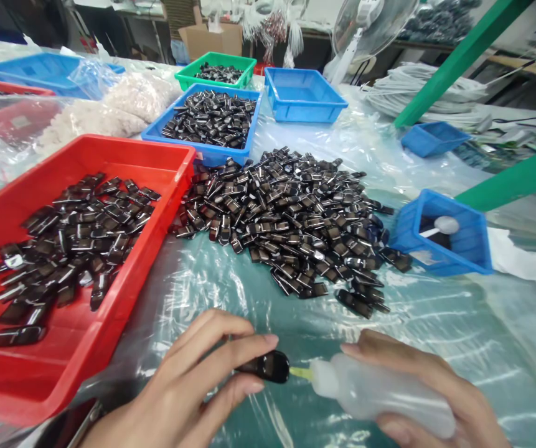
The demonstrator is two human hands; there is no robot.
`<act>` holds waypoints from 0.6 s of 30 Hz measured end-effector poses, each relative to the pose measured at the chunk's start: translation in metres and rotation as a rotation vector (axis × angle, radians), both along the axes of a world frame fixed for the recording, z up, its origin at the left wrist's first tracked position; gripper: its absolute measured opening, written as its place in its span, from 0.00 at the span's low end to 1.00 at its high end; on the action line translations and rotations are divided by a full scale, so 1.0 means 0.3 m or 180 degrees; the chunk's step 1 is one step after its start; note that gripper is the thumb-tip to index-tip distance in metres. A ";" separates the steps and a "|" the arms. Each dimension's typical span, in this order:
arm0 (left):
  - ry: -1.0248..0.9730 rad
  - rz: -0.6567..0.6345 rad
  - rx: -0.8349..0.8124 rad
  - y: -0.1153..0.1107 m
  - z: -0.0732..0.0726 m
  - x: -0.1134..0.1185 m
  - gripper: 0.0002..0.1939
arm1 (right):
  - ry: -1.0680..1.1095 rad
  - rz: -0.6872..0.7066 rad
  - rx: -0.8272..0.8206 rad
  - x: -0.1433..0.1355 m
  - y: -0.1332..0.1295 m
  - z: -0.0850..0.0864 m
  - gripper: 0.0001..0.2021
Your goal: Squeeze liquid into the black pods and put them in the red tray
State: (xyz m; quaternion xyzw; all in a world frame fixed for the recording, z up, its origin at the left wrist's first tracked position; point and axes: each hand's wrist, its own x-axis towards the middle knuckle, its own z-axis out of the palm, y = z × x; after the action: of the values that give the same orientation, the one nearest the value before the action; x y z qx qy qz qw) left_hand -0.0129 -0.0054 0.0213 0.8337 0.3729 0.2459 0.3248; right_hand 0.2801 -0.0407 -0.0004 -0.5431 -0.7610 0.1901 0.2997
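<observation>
Pinched between the fingers of my left hand (202, 379) is a small glossy black plastic piece (274, 366) with a rounded end. My right hand (431, 379) is wrapped round a translucent squeeze bottle (389, 395), which lies nearly level and points left. Its thin yellow-green nozzle (300, 373) meets the rounded end of the black piece, or comes very close to it. Beyond my hands lies a large heap of similar black pieces (291, 211). To the left, a red tray (153, 261) holds more of them.
Behind the heap stand a blue tray (206, 151) and a green tray (249, 78), both with black pieces, and an unfilled blue tray (302, 112). On the right are a blue bin (464, 249) containing a white spoon (445, 225), and green posts (520, 177). Plastic sheeting covers the table.
</observation>
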 end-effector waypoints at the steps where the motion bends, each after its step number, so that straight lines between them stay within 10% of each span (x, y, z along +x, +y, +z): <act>1: -0.0019 -0.0028 0.0015 0.001 -0.001 0.000 0.15 | 0.0008 -0.0016 0.0002 0.000 -0.001 0.000 0.18; 13: -0.0190 0.0158 0.0082 -0.003 -0.013 0.004 0.14 | 0.0176 0.0090 -0.0190 -0.005 0.014 0.028 0.18; 18: -0.0239 0.0889 0.0023 0.002 -0.059 -0.002 0.13 | 0.0349 -0.0012 -0.0416 0.010 0.029 0.037 0.20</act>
State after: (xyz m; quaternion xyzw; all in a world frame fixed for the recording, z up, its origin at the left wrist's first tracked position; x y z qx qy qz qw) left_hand -0.0136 -0.0047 0.0035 0.7650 0.4720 0.3210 0.2981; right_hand 0.2832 -0.0321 0.0106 -0.5518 -0.7283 0.2681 0.3051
